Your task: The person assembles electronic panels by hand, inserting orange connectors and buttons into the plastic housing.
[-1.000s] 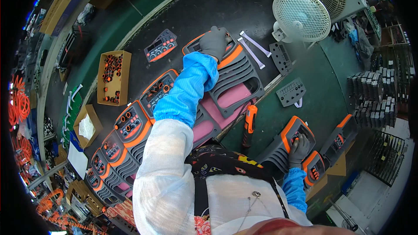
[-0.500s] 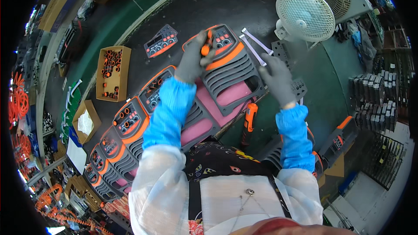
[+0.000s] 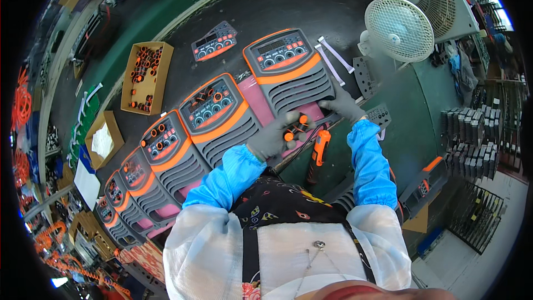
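In my left hand [image 3: 273, 136], the gloved fingers are curled around several black knobs with orange ends [image 3: 302, 121]. My right hand [image 3: 343, 105], also gloved, has its fingers bent round the lower right edge of a grey front panel with orange trim [image 3: 286, 69]. This panel has a dark control face with several round dials and no knobs lying on it. Beside it to the left lies another such panel [image 3: 214, 108] with loose knobs on its face. An orange and black power screwdriver [image 3: 318, 153] lies below my right hand.
More panels [image 3: 161, 144] run in a row to the lower left. A cardboard box of knobs [image 3: 145, 78] stands at left. A loose control plate [image 3: 214, 41] lies at the back. White ribbon cables [image 3: 333, 61] and a white fan [image 3: 398, 29] are at right.
My left hand has come down from the panel's control face toward me, still holding knobs. The right hand has moved down and in to the panel's lower edge. The view has shifted slightly.
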{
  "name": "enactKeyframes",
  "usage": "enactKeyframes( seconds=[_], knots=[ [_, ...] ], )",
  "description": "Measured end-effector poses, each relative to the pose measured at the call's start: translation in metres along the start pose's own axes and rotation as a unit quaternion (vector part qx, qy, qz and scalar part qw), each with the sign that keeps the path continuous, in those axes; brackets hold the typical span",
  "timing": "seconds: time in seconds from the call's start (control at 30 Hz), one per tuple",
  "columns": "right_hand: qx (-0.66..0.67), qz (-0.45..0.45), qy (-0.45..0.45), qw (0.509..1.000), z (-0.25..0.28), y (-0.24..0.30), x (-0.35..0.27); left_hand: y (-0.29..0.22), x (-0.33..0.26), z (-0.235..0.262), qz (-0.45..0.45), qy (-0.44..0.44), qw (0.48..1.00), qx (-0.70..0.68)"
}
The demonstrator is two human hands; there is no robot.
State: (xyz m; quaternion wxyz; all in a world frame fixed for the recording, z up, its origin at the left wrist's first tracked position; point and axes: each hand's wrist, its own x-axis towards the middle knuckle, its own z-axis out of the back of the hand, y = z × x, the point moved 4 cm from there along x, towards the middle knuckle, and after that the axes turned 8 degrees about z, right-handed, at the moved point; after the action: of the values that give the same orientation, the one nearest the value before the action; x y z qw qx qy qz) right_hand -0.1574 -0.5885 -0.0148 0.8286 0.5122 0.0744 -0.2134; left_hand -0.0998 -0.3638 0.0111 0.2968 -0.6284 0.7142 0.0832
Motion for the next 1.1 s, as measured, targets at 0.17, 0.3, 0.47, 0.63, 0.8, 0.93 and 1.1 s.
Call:
enactKeyframes(
  seconds=[0.17,0.3,0.47,0.63,0.8,0.93,1.1],
  knots=[
    [-0.016,0.011,-0.117,0.993,-0.011,-0.039,0.006,0.011,0.002,-0.025,0.007,0.048,0.999,0.023],
    [0.097,-0.003,-0.158,0.983,-0.017,-0.037,-0.004,0.025,-0.004,-0.015,0.051,0.048,0.997,0.041],
    [0.146,0.014,-0.228,0.963,-0.027,-0.034,-0.01,0.021,0.006,-0.008,0.004,0.017,0.998,0.055],
    [-0.161,-0.018,-0.249,0.955,-0.011,0.011,-0.032,-0.01,0.019,-0.005,-0.047,-0.093,0.984,0.143],
    [-0.136,0.28,-0.074,0.947,0.016,0.105,-0.045,-0.027,0.026,-0.015,-0.07,-0.097,0.97,0.213],
    [-0.165,0.301,0.003,0.939,0.003,0.112,-0.027,-0.035,0.035,-0.032,-0.096,-0.063,0.959,0.26],
    [-0.14,0.281,0.096,0.944,0.025,0.118,0.018,-0.054,0.044,-0.035,-0.146,-0.08,0.965,0.2]
  ],
)
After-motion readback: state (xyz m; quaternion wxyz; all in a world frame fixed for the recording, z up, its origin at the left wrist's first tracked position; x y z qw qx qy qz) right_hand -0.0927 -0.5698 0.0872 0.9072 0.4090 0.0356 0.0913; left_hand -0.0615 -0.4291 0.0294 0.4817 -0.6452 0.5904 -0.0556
